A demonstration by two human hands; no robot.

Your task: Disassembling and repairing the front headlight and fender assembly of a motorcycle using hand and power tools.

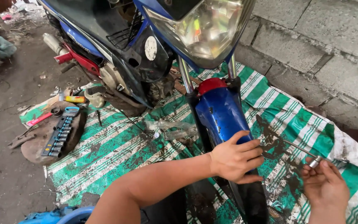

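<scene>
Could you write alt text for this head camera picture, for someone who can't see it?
A person's left hand grips a motorcycle's blue front fender, while the right hand holds a thin metal rod tool. The bike stands on a green striped tarp, with a socket set lying nearby.

Glossy blue plastic on the front fender (218,118), scuffed and chipped. Polished metal on the fork tubes (186,76). Woven green-and-white striped tarp (117,145), matt, smeared with dark grease. Probably bare steel on the socket extension (301,150). Rough concrete wall blocks (320,37).
</scene>
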